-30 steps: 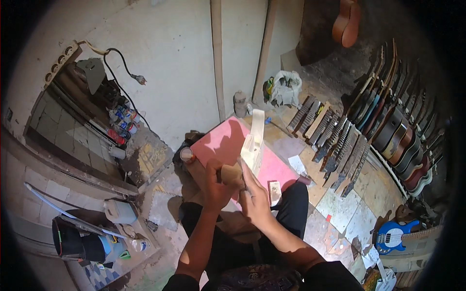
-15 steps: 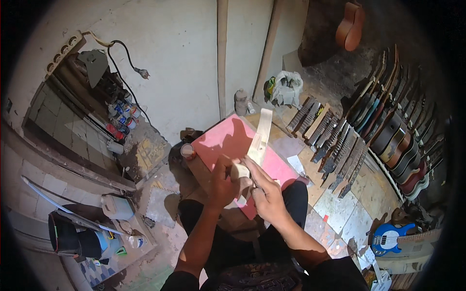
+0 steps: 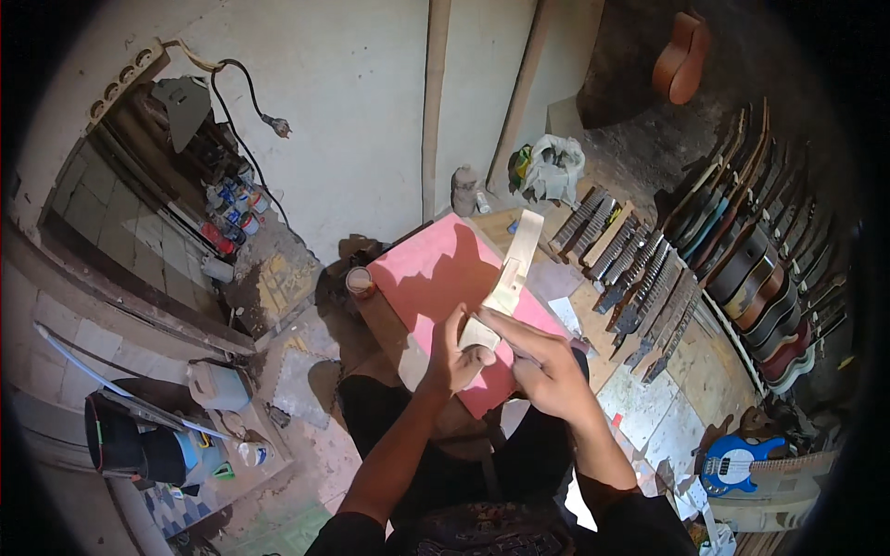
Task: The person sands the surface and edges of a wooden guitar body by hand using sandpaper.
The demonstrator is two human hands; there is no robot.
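Note:
A pale, unpainted piece of shaped wood (image 3: 513, 283), long and curved with a small hole in it, slants up and away from my lap. Its near end is gripped by my left hand (image 3: 454, 360), the thumb lying across it. My right hand (image 3: 549, 369) presses its fingertips to the right side of the wood, just past the left hand. Those fingers are held together; whether they pinch something small is hidden. Beneath both hands lies a pink board (image 3: 436, 258) over my knees, shadowed by the hands and wood.
A small round tub (image 3: 360, 282) stands at the board's left corner. Several dark fretted necks (image 3: 640, 273) lie in a row to the right, beside a rack of guitars (image 3: 751, 264). A blue bass guitar (image 3: 739, 461) is at lower right. Black buckets (image 3: 120, 435) stand at lower left.
My right hand has moved slightly right and nearer, its fingers now pointing across the wood. My left hand has turned, showing its thumb on the near end. The view has shifted slightly.

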